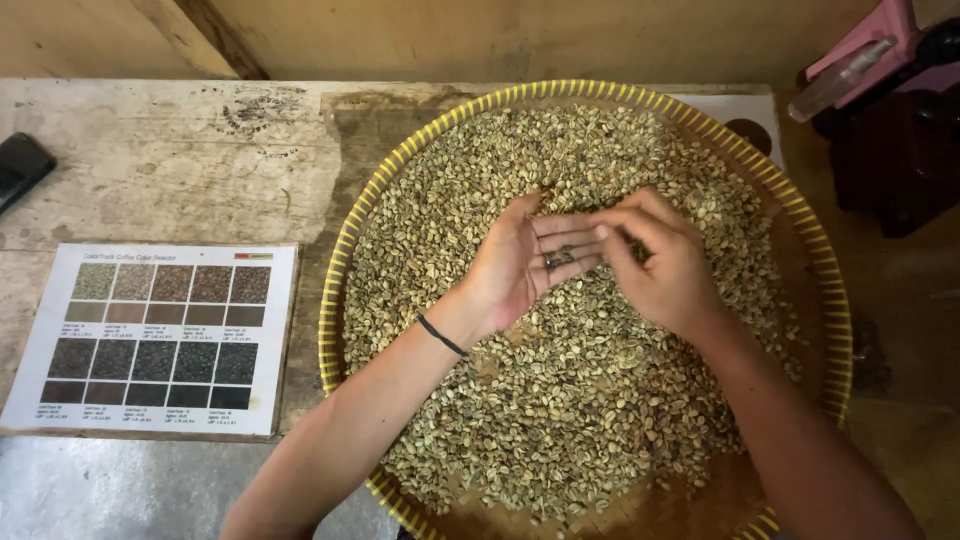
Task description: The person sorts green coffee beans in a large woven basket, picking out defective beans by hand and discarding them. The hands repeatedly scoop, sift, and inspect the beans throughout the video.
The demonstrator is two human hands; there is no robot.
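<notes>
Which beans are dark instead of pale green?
The few dark beans lying in the cupped palm of the left hand; the pale green beans all lie loose in the round yellow-rimmed woven tray.

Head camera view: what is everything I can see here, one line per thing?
Tray: one, round, woven, yellow rim, centre on the table.
Beans: very many, pale green, spread across the tray.
Dark beans: a few, in the left palm.
Chart: one, white sheet with colour swatches, left of the tray.
Table: one, worn pale wood.
Dark object: one, black, far left edge.
Pink object: one, top right corner.
Wristband: one, black, left wrist.
Left hand: palm up, cupped over the tray.
Right hand: fingertips at the left palm.
</notes>
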